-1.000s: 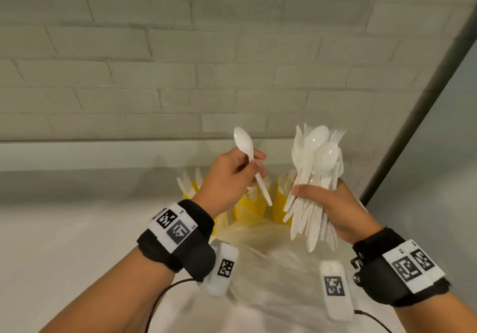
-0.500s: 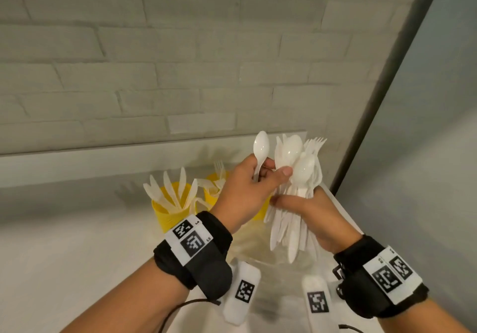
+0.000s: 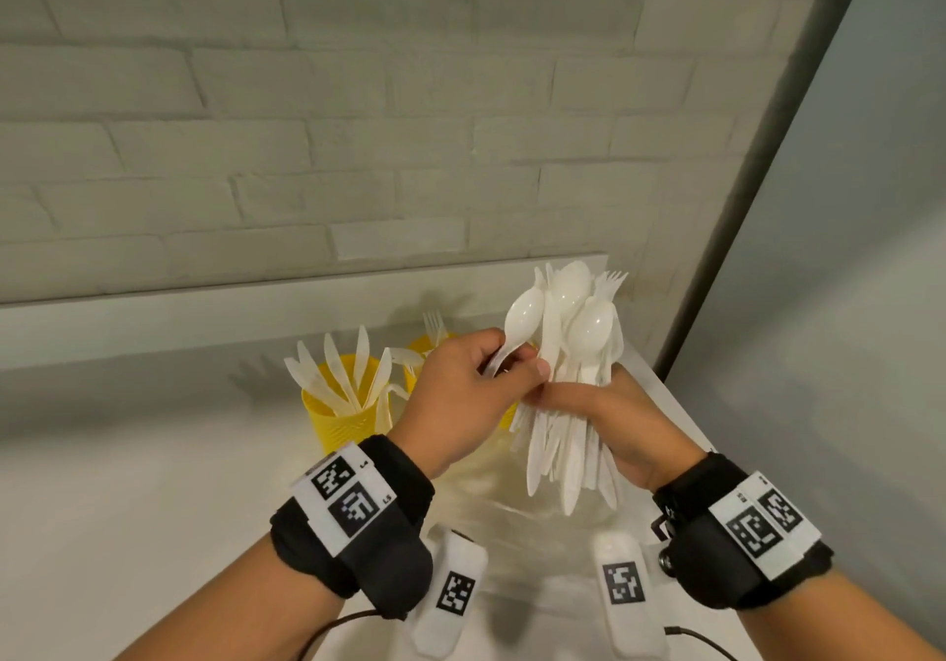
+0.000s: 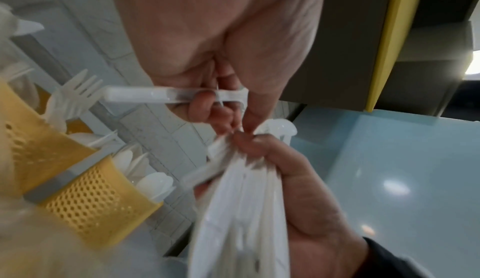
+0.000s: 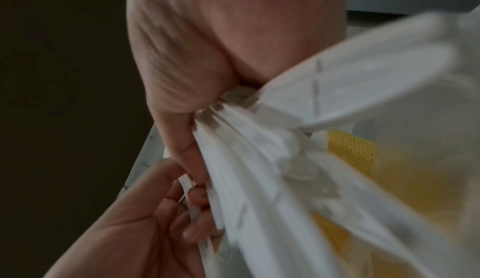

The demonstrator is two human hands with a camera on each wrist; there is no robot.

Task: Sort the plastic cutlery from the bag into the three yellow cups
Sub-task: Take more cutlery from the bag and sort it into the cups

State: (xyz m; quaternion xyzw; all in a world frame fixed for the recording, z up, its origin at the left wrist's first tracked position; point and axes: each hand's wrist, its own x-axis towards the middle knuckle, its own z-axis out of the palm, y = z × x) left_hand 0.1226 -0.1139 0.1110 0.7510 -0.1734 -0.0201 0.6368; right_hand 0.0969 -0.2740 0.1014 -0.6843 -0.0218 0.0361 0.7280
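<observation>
Open counter [image 3: 128,481] lies left; upright knives crowd the yellow cup [image 3: 340,417], perhaps blocking entry.

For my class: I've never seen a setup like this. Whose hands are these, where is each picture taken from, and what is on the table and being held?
No machine here: a person wears cameras on the head and both wrists. The wide picture looks down from the head; the two close-ups look along each hand. The left hand holds one white spoon. The right hand grips a bundle of cutlery. On the white table stand yellow cups; one cup holds knives. A clear bag lies below the hands.
</observation>
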